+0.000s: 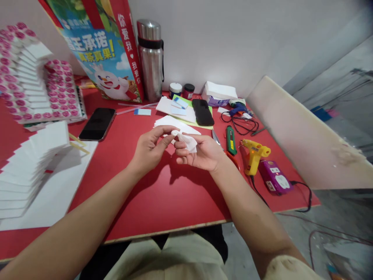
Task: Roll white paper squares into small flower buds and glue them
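Between my two hands, over the middle of the red table, is a thin piece of white tissue paper (pixel 190 143), one end of it bunched or rolled into a small knob. My left hand (pixel 149 151) pinches that rolled end between thumb and forefinger. The loose, flaring part lies against the fingers of my right hand (pixel 205 152), which are curled around it; the right thumb is partly hidden. Just behind the hands lies a stack of white paper pieces (pixel 180 125). Scissors (pixel 215 137) with orange handles lie partly hidden beside my right wrist.
On the right are a green cutter (pixel 230 140), a yellow glue gun (pixel 254 155) and a purple power socket (pixel 275 178) with cables. Phones (pixel 97 123), a steel flask (pixel 150 62) and a fanned white staircase model (pixel 32 167) stand left and behind. A flower-covered model (pixel 61 87) is farther left.
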### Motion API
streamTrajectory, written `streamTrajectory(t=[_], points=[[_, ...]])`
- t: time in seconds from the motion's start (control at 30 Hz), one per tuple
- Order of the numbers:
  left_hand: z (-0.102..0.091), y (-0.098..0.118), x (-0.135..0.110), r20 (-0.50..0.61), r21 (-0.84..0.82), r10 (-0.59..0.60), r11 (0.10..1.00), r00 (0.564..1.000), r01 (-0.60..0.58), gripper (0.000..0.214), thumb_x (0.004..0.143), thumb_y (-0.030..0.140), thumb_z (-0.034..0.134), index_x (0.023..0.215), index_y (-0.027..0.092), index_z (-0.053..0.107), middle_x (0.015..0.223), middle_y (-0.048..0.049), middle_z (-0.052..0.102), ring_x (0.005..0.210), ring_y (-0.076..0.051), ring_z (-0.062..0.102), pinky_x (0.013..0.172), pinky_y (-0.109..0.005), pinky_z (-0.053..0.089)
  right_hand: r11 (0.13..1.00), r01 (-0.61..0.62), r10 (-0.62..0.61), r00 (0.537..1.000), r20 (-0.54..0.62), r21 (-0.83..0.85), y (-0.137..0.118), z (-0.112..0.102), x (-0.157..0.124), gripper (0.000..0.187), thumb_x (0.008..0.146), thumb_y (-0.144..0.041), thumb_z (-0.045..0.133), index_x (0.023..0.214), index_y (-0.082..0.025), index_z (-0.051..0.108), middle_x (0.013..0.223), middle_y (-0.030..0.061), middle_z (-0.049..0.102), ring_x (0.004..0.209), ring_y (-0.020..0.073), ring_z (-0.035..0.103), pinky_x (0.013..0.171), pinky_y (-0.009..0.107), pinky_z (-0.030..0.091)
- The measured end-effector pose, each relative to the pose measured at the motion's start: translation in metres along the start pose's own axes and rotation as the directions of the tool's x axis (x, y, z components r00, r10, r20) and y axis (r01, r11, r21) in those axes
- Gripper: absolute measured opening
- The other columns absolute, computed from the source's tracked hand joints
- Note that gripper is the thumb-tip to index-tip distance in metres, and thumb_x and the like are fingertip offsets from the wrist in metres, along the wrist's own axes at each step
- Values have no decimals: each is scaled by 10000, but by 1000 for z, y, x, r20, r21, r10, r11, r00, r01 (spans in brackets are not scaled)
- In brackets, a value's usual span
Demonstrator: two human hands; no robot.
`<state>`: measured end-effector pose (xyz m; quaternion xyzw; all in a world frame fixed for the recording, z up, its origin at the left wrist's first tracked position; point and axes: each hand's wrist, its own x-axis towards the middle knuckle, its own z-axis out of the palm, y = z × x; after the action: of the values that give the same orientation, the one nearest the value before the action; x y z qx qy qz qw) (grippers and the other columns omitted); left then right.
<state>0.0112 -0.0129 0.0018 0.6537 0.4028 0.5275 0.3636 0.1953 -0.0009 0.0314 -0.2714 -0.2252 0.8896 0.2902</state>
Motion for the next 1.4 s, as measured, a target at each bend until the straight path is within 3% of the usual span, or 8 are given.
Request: streamTrajectory(t=[0.3, 0.57, 0.73, 0.87, 0.97, 1.07, 1.17, 1.4], points=[[2, 1, 1, -27, -101, -55, 993, 998, 52, 213, 938, 399, 694, 1054, 234, 763, 1041, -66, 784, 1001, -232, 723, 958, -375, 564, 982, 116, -116, 993, 12, -146, 2, 0, 0, 108, 989, -291, 611, 976, -184, 617, 751, -41, 457, 582, 80, 388, 584, 200, 447], [3, 1, 0, -6, -222, -101, 970, 995, 98, 198, 921, 350, 720, 1042, 197, 759, 960, -56, 778, 912, -197, 727, 884, -327, 576, 943, 176, -191, 981, -24, -283, -2, -5, -5, 332, 750, -262, 894, 885, -166, 607, 728, -58, 568, 555, 41, 466, 563, 194, 472], [3, 1, 0, -45, -225, -104, 970, 994, 91, 194, 916, 350, 725, 1028, 196, 760, 925, -46, 763, 906, -190, 712, 902, -330, 562, 870, 245, -326, 937, -126, -428, 2, -6, -2, 421, 668, -313, 940, 918, -183, 628, 738, -53, 651, 593, 74, 585, 639, 259, 551], [3, 0, 1, -43, -230, -102, 969, 994, 90, 194, 918, 344, 724, 1028, 189, 762, 935, -49, 767, 906, -186, 711, 911, -328, 555, 809, 295, -421, 894, -152, -509, 6, -4, -1, 391, 681, -345, 921, 924, -169, 672, 814, -15, 704, 589, 75, 586, 622, 259, 538], [3, 0, 1, -46, -259, -130, 959, 990, 114, 197, 916, 340, 728, 1033, 184, 761, 939, -49, 771, 901, -182, 713, 914, -323, 555, 630, 349, -579, 807, -119, -694, 9, -1, 0, 306, 788, -403, 830, 951, -166, 724, 809, -1, 716, 574, 86, 586, 591, 257, 497], [3, 0, 1, -60, -282, -164, 949, 985, 141, 189, 905, 330, 744, 1018, 180, 763, 909, -41, 766, 897, -174, 708, 909, -307, 553, 333, 301, -720, 693, -35, -894, 13, 3, 0, 231, 877, -383, 731, 959, -168, 759, 722, -5, 692, 572, 111, 590, 586, 264, 466], [5, 0, 1, -63, -299, -178, 942, 982, 152, 175, 900, 321, 750, 997, 175, 766, 891, -40, 762, 887, -170, 704, 904, -301, 552, 82, 210, -795, 603, 63, -974, 17, 5, 0, 205, 925, -359, 665, 911, -178, 760, 696, 5, 684, 607, 129, 585, 580, 261, 432], [14, -3, -3, -135, -321, -185, 937, 973, 134, 192, 874, 318, 773, 1006, 179, 768, 900, -46, 776, 877, -185, 722, 892, -329, 570, -210, 124, -830, 502, 244, -970, 25, 3, 1, 234, 985, -339, 594, 873, -184, 729, 676, -2, 671, 612, 126, 574, 623, 260, 412]])
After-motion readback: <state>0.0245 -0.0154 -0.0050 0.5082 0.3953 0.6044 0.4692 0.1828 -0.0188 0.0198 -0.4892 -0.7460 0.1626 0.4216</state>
